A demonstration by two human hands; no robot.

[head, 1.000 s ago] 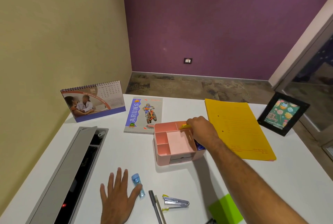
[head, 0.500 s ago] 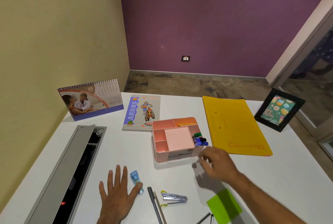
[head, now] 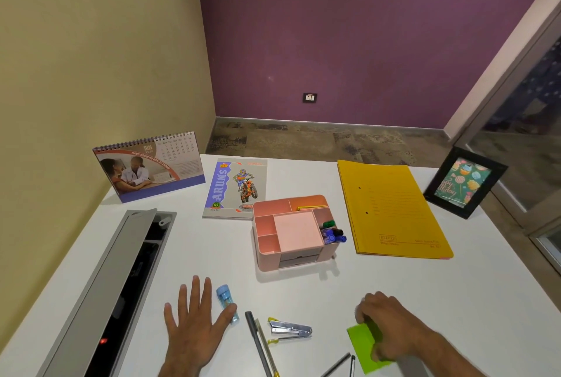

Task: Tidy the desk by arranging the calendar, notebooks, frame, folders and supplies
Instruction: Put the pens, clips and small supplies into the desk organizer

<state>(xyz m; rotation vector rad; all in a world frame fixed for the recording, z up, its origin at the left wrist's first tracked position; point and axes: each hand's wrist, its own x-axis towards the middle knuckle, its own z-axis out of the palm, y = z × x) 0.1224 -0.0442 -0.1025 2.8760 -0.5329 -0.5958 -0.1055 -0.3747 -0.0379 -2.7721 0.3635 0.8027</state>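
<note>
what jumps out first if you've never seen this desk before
Probably the pink organizer in the middle of the white desk, with markers poking out of its right side, and the big yellow folder lying flat just right of it. Near the front edge, the right hand rests on a lime-green sticky pad, while the left hand lies flat beside a small blue sharpener.

green pad [head: 362, 343] — half under right hand [head: 391, 325]

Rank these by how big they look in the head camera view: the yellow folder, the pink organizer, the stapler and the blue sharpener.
1. yellow folder
2. pink organizer
3. stapler
4. blue sharpener

The stapler and sharpener lie nearer the camera, yet look smaller, so the order is safe.
</note>
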